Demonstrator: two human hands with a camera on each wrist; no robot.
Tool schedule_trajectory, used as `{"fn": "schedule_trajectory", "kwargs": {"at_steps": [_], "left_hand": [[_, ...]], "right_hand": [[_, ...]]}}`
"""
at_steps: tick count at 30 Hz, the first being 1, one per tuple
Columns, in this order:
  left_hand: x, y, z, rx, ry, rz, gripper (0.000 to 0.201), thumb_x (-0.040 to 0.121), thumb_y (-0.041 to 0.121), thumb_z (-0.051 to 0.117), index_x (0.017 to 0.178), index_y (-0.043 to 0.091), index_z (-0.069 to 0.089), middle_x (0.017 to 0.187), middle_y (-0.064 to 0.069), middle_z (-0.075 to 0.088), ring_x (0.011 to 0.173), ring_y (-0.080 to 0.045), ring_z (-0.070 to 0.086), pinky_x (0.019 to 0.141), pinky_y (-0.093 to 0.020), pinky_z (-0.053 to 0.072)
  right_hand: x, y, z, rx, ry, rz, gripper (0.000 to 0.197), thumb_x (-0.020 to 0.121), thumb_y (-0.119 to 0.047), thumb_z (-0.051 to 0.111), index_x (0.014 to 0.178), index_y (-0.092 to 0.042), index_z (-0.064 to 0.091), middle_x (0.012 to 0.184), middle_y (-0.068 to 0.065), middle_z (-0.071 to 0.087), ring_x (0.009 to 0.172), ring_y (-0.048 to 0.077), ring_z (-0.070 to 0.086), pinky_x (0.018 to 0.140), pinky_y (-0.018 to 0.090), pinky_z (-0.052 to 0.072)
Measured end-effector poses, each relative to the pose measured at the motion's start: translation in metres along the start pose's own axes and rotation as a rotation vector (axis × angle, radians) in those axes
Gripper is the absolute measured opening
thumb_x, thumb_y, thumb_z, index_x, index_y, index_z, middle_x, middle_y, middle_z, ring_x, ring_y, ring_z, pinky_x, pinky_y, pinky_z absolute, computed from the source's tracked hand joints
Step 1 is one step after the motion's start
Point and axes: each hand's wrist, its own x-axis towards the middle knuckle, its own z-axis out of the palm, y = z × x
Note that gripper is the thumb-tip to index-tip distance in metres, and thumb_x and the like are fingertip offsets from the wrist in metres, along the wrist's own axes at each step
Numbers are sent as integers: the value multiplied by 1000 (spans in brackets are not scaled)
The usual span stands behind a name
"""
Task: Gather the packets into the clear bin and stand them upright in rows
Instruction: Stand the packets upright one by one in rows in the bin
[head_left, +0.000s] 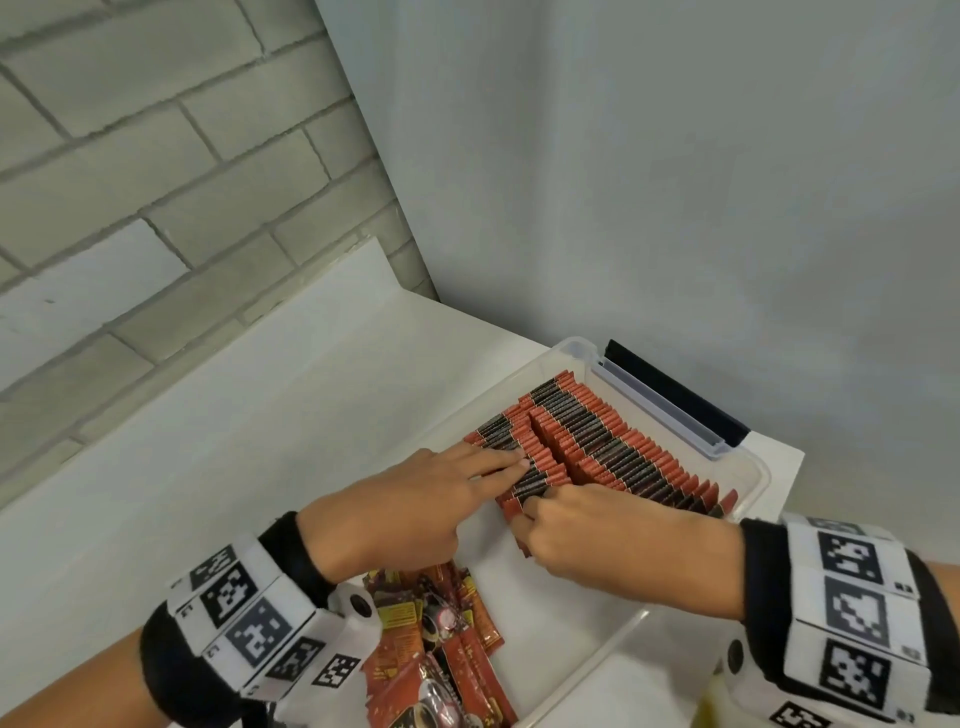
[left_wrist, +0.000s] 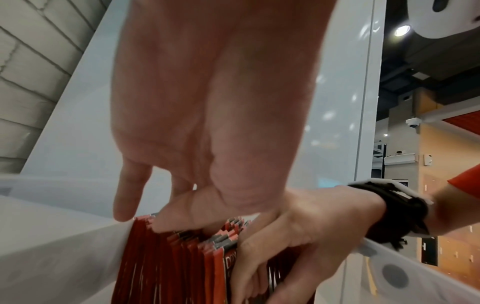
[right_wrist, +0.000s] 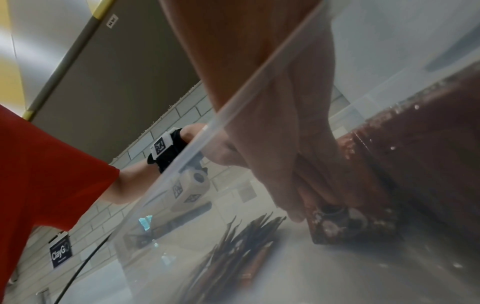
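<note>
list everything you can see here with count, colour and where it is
upright packets: too many to count, red and black, standing in two rows in the bin
loose packets: a heap, red, lying flat at the bin's near end
clear bin: one, on the counter
black strip: one, behind the bin
counter: one, white
left hand: fingers flat on the packet tops
right hand: grips the near row's end packets
</note>
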Motion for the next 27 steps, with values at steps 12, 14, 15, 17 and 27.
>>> {"fn": "schedule_trajectory", "kwargs": {"at_steps": [12, 14, 15, 17, 27], "left_hand": [[-2, 5, 20, -1743, 59, -313, 67, 78, -11, 55, 140, 8, 38, 136, -9, 47, 126, -17, 45, 101, -30, 43], [10, 15, 23, -1817, 46, -229, 58, 78, -16, 44, 130, 10, 46, 118, -12, 45, 113, -20, 42, 93, -30, 39], [14, 17, 24, -1827, 59, -216, 54, 76, -17, 41, 123, 10, 49, 113, -12, 44, 110, -23, 43, 91, -31, 38], [18, 18, 25, -1863, 124, -278, 47, 78, -17, 38, 115, 8, 52, 111, -14, 51, 111, -25, 49, 94, -35, 40], [15, 28, 25, -1983, 171, -371, 53, 83, -22, 32, 129, 2, 42, 139, -18, 50, 128, -27, 48, 113, -47, 31]], "right_hand": [[-4, -3, 1, 85, -69, 117, 21, 97, -3, 48, 116, 0, 56, 109, 16, 63, 95, 33, 65, 82, 41, 56], [-5, -4, -2, 85, -83, 126, 23, 97, -4, 47, 119, -2, 55, 114, 15, 61, 101, 34, 63, 85, 40, 55], [-6, -4, -4, 84, -95, 131, 25, 97, -3, 47, 120, -2, 55, 116, 15, 60, 103, 34, 62, 86, 40, 54], [-9, -4, -9, 91, -122, 141, 26, 97, -2, 46, 122, -1, 53, 118, 15, 59, 105, 34, 61, 89, 40, 52], [-14, -2, -16, 158, -128, 235, 26, 96, -1, 47, 121, -4, 52, 115, 12, 62, 101, 29, 64, 87, 34, 52]]}}
